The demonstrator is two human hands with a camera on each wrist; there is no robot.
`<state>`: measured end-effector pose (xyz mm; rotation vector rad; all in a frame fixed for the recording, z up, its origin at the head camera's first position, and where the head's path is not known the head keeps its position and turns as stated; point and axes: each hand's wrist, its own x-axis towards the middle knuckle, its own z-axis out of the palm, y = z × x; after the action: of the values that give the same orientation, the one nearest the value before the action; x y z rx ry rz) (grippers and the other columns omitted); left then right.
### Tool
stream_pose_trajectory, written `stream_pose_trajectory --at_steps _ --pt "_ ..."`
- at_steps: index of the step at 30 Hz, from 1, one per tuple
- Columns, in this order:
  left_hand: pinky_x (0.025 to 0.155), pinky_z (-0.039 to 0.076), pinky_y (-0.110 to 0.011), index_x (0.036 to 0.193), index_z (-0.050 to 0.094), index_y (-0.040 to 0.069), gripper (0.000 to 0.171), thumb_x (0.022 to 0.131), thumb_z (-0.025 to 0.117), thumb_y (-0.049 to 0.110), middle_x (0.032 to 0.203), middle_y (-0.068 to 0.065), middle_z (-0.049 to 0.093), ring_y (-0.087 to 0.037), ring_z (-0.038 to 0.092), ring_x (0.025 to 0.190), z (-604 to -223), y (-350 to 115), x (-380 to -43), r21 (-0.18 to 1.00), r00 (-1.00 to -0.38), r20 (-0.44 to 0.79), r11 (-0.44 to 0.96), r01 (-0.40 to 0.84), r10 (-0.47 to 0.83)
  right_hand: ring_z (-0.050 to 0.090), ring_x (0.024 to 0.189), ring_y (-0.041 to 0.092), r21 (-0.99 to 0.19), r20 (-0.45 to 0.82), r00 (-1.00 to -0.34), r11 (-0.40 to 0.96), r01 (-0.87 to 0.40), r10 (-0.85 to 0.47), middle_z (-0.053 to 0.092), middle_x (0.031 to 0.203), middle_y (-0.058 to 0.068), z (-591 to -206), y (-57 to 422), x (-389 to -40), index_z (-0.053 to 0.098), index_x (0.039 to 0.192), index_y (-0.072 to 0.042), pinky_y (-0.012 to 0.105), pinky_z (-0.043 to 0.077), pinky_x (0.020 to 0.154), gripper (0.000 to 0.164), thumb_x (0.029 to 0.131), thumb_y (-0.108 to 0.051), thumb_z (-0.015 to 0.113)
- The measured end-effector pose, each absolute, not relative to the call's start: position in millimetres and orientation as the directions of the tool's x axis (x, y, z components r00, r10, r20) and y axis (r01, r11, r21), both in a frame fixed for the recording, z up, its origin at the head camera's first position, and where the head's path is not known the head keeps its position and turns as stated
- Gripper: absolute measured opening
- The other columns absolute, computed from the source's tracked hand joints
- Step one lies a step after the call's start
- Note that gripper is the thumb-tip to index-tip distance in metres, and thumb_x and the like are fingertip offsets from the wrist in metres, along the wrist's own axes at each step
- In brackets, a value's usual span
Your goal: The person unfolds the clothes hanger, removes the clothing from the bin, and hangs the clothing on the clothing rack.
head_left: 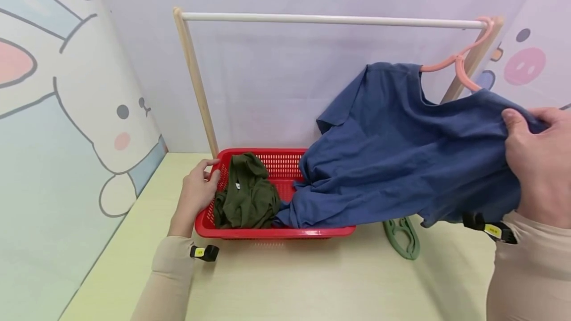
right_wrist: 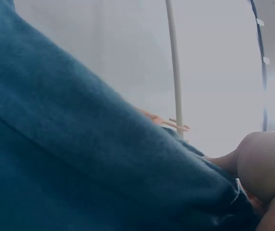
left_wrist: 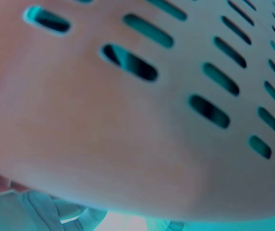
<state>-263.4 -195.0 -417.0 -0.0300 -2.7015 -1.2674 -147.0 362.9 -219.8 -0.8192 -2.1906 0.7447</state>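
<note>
A blue short-sleeved T-shirt (head_left: 401,147) hangs on a pink hanger (head_left: 466,76), hooked at the right end of the rack's white rod. My right hand (head_left: 542,157) pinches the shirt near its right sleeve and pulls the cloth out sideways. In the right wrist view the stretched shirt (right_wrist: 89,134) fills the left side. The shirt's lower part trails into a red basket (head_left: 285,233). My left hand (head_left: 198,189) holds the basket's left rim, beside a crumpled dark green garment (head_left: 247,197). The basket wall (left_wrist: 127,144) fills most of the left wrist view.
The rack has a white rod (head_left: 312,19) and wooden posts (head_left: 196,78). A green hanger (head_left: 403,239) lies on the pale table (head_left: 285,281), partly under the shirt. Walls with cartoon prints stand to the left and right.
</note>
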Motion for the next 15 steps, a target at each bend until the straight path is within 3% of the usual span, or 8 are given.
stream_pose_trajectory --at_steps 5,7,8,10,11,13,15 --pt "0.089 0.067 -0.058 0.162 0.054 0.013 0.049 0.115 0.059 0.024 0.126 -0.028 0.07 -0.042 0.075 0.104 -416.5 -194.8 -264.0 0.768 -0.989 0.139 0.636 0.076 -0.051 0.029 0.08 -0.012 -0.699 0.375 -0.55 0.617 0.361 0.746 0.041 0.115 -0.023 -222.8 367.2 -148.0 0.061 0.16 -0.016 0.016 0.028 0.072 0.067 0.108 -0.059 0.052" --pt "0.089 0.067 -0.058 0.162 0.054 0.013 0.049 0.115 0.059 0.024 0.126 -0.028 0.07 -0.042 0.075 0.105 -415.9 -194.8 -263.5 0.769 -0.989 0.14 0.634 0.078 -0.048 0.031 0.08 -0.013 -0.707 0.376 -0.529 0.605 0.367 0.761 0.053 0.123 -0.021 -223.9 365.1 -147.9 0.061 0.16 -0.025 0.013 0.031 0.076 0.065 0.108 -0.061 0.052" --pt "0.089 0.067 -0.058 0.162 0.054 0.013 0.049 0.115 0.059 0.024 0.125 -0.029 0.07 -0.042 0.075 0.105 -415.6 -194.9 -263.0 0.769 -0.989 0.142 0.635 0.08 -0.047 0.043 0.085 -0.012 -0.71 0.384 -0.517 0.603 0.364 0.765 0.06 0.13 -0.015 -223.7 362.8 -148.0 0.06 0.161 -0.027 0.01 0.036 0.082 0.063 0.108 -0.06 0.052" --pt "0.088 0.068 -0.058 0.162 0.055 0.012 0.048 0.115 0.059 0.024 0.125 -0.028 0.071 -0.041 0.075 0.104 -415.2 -194.9 -262.3 0.767 -0.988 0.146 0.636 0.084 -0.045 0.059 0.11 -0.004 -0.726 0.408 -0.493 0.6 0.335 0.769 0.062 0.151 -0.005 -222.5 356.8 -147.0 0.056 0.163 -0.031 0.013 0.042 0.103 0.06 0.109 -0.056 0.053" --pt "0.088 0.068 -0.058 0.162 0.055 0.012 0.048 0.115 0.058 0.024 0.124 -0.028 0.071 -0.041 0.075 0.103 -414.9 -194.7 -262.0 0.767 -0.988 0.147 0.637 0.085 -0.045 0.061 0.125 0.002 -0.731 0.437 -0.482 0.612 0.303 0.76 0.06 0.159 -0.001 -222.3 354.0 -146.6 0.056 0.163 -0.031 0.018 0.04 0.114 0.058 0.109 -0.054 0.054" --pt "0.088 0.068 -0.058 0.161 0.055 0.013 0.047 0.116 0.058 0.024 0.123 -0.028 0.071 -0.041 0.075 0.103 -414.9 -194.7 -262.4 0.765 -0.988 0.146 0.639 0.084 -0.044 0.051 0.151 0.013 -0.724 0.511 -0.455 0.651 0.229 0.729 0.054 0.168 0.001 -222.7 349.8 -146.1 0.057 0.162 -0.035 0.027 0.033 0.129 0.055 0.109 -0.05 0.057" --pt "0.089 0.068 -0.058 0.161 0.055 0.013 0.048 0.116 0.058 0.025 0.124 -0.028 0.071 -0.041 0.074 0.104 -415.3 -194.7 -263.0 0.765 -0.989 0.143 0.639 0.082 -0.045 0.049 0.151 0.016 -0.692 0.588 -0.442 0.704 0.161 0.678 0.055 0.166 0.0 -222.6 344.1 -145.3 0.059 0.16 -0.037 0.03 0.032 0.13 0.054 0.107 -0.046 0.061"
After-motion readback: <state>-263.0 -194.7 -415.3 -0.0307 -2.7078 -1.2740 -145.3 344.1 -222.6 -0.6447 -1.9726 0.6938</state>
